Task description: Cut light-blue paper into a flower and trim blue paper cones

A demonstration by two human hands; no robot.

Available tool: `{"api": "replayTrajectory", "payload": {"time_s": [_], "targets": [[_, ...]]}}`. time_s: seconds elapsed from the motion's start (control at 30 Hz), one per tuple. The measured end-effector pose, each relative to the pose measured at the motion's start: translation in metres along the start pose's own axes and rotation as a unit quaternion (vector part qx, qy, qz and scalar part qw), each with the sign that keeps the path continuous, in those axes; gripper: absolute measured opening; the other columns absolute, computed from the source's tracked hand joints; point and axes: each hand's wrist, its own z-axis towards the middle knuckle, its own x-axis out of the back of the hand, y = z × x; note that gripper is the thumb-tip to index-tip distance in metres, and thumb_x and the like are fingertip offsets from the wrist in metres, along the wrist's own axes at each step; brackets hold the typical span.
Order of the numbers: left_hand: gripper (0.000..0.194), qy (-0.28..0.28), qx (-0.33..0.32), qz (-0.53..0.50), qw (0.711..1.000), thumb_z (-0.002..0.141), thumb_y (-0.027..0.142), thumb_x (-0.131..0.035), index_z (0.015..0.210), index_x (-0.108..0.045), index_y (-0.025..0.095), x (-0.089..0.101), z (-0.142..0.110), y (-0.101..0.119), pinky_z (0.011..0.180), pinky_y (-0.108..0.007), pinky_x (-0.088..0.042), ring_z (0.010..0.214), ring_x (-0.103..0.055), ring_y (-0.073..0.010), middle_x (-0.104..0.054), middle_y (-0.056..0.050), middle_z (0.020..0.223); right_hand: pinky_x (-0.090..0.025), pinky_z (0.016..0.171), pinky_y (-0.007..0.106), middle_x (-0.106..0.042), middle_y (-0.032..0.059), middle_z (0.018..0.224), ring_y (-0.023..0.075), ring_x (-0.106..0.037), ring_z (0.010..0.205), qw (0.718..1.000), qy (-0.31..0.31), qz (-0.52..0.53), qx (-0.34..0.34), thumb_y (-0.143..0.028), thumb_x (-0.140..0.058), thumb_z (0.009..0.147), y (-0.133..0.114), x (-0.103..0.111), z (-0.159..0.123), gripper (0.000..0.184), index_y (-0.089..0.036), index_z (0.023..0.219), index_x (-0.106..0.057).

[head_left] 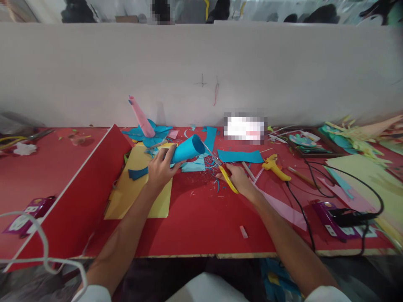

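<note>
My left hand (161, 167) is closed around a rolled blue paper tube (188, 149), tilted with its open end up and to the right. My right hand (236, 177) grips scissors (229, 179) with yellow handles. Their blades point up and left toward the tube's open rim; whether they touch it I cannot tell. Beneath the hands, thin blue paper shavings (214, 174) and a light blue piece of paper (193, 165) lie on the red table (201, 226). A blue paper strip (241, 156) rests just beyond my right hand.
Yellow sheets (138, 201) lie under my left forearm, beside a red divider (78, 188). Behind them stands a pink paper cone (142, 117). To the right are a yellow glue gun (276, 168), its black cable, and a purple power strip (330, 220). A grey wall (176, 63) closes the back.
</note>
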Motion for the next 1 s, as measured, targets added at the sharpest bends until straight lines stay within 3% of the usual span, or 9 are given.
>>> {"api": "replayTrajectory", "payload": {"time_s": [0.17,0.37,0.63,0.83,1.0], "targets": [[0.077,0.002,0.009,-0.017,1.000,0.097,0.074,-0.055,0.151,-0.062,0.019,0.0003,0.0007,0.0010,0.079,-0.033,-0.055,0.107,-0.077,-0.0321,-0.076,-0.018,0.125,-0.035,0.062,0.030,-0.071,0.0061,0.074,0.0230,-0.063,0.069,1.000,-0.005,0.011,0.003,-0.061,-0.070,0.093,0.0007,-0.0019,-0.0003,0.042,-0.022,0.078,-0.060],[0.075,-0.003,0.005,-0.028,1.000,0.097,0.074,-0.056,0.150,-0.063,0.020,-0.0001,0.0000,-0.0004,0.078,-0.033,-0.055,0.106,-0.077,-0.0319,-0.076,-0.017,0.124,-0.032,0.062,0.029,-0.067,0.0038,0.079,0.0221,-0.062,0.070,1.000,-0.010,-0.015,0.010,-0.054,-0.061,0.096,0.0038,-0.0050,-0.0025,0.033,-0.024,0.088,-0.053],[0.072,-0.036,-0.024,-0.052,0.998,0.099,0.073,-0.052,0.145,-0.065,0.020,0.0008,0.0010,-0.0001,0.072,-0.033,-0.054,0.099,-0.079,-0.0312,-0.076,-0.018,0.125,-0.033,0.066,0.031,-0.068,0.0055,0.083,0.0237,-0.063,0.074,0.999,-0.006,-0.038,-0.001,-0.059,-0.065,0.095,0.0045,-0.0041,-0.0006,0.038,-0.025,0.087,-0.050],[0.064,-0.052,-0.018,-0.109,0.993,0.100,0.066,-0.056,0.145,-0.061,0.020,0.0018,0.0020,-0.0003,0.081,-0.034,-0.057,0.108,-0.078,-0.0309,-0.075,-0.016,0.131,-0.037,0.069,0.031,-0.073,0.0068,0.084,0.0240,-0.064,0.074,1.000,0.021,-0.005,0.004,-0.053,-0.069,0.094,0.0025,-0.0027,0.0004,0.033,-0.024,0.085,-0.056],[0.064,-0.071,-0.002,-0.152,0.986,0.099,0.064,-0.057,0.144,-0.061,0.019,0.0020,0.0019,-0.0017,0.084,-0.035,-0.058,0.107,-0.078,-0.0316,-0.076,-0.016,0.131,-0.036,0.068,0.031,-0.072,0.0073,0.077,0.0262,-0.066,0.075,0.997,0.037,-0.070,0.007,-0.055,-0.073,0.092,0.0000,0.0037,0.0006,0.036,-0.024,0.080,-0.060]]}}
